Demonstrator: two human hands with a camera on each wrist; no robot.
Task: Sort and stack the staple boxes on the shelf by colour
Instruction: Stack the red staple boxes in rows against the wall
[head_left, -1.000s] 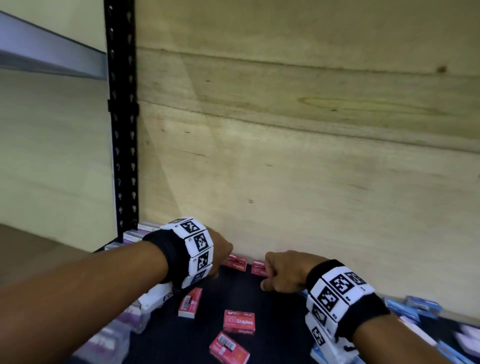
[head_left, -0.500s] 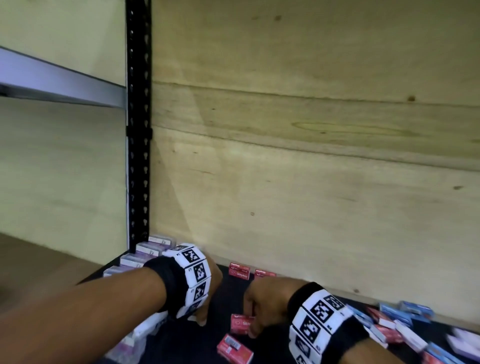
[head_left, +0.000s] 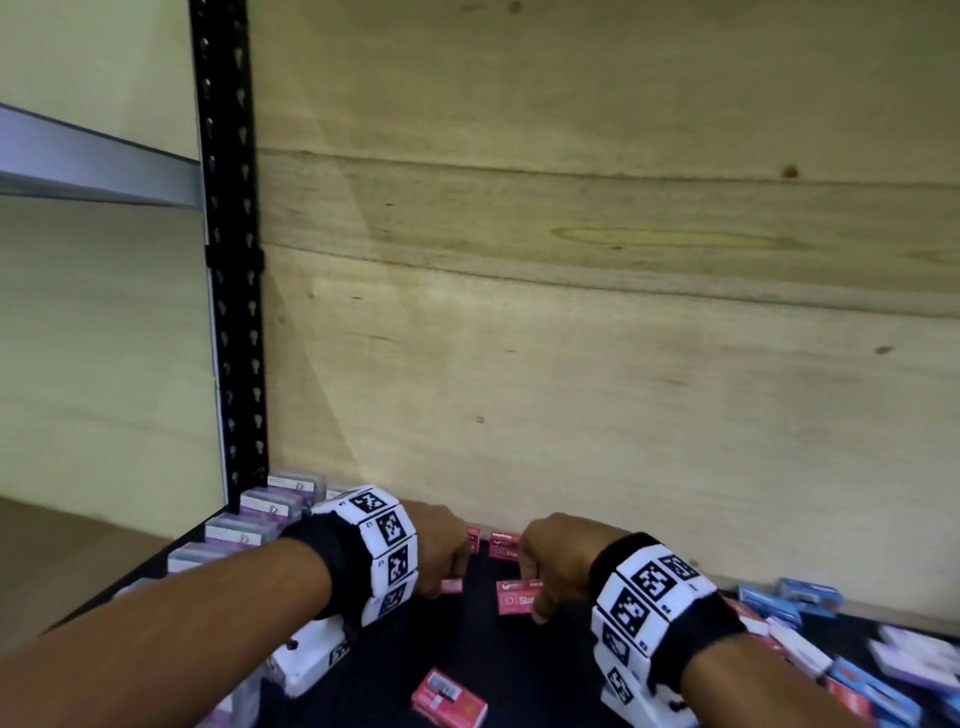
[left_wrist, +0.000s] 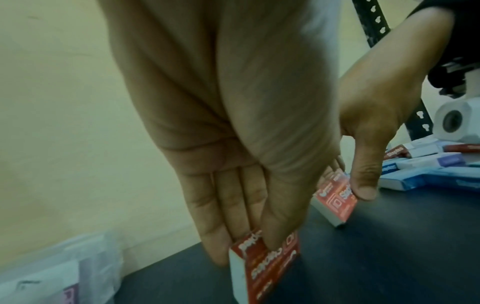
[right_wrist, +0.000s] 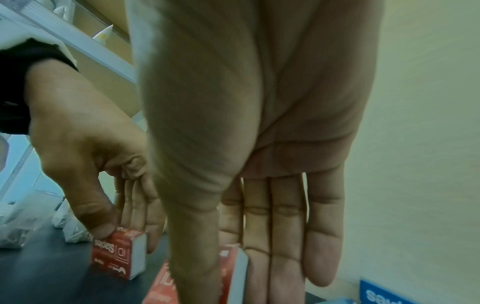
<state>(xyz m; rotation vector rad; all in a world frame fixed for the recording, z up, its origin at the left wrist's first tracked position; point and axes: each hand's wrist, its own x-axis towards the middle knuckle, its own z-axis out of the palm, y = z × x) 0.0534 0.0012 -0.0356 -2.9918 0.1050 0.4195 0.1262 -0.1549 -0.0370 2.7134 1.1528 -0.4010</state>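
Both hands work on the dark shelf (head_left: 524, 670) close to the plywood back wall. My left hand (head_left: 448, 581) pinches a red staple box (left_wrist: 265, 267) between thumb and fingers, the box standing on edge on the shelf. Just to its right, my right hand (head_left: 535, 597) pinches a second red staple box (head_left: 514, 597), also tipped on edge; in the right wrist view this box (right_wrist: 231, 267) sits between thumb and fingers. Two more red boxes (head_left: 503, 544) lie against the wall behind the hands. Another red box (head_left: 449, 700) lies loose in front.
A row of purple-and-white boxes (head_left: 270, 505) runs along the shelf's left edge beside the black perforated upright (head_left: 231, 312). Blue, red and white boxes (head_left: 789, 597) lie jumbled at the right. The plywood wall (head_left: 597, 364) closes the back.
Both hands drew back from the wall to the loose red boxes. Each hand has taken hold of one and tipped it up on edge.
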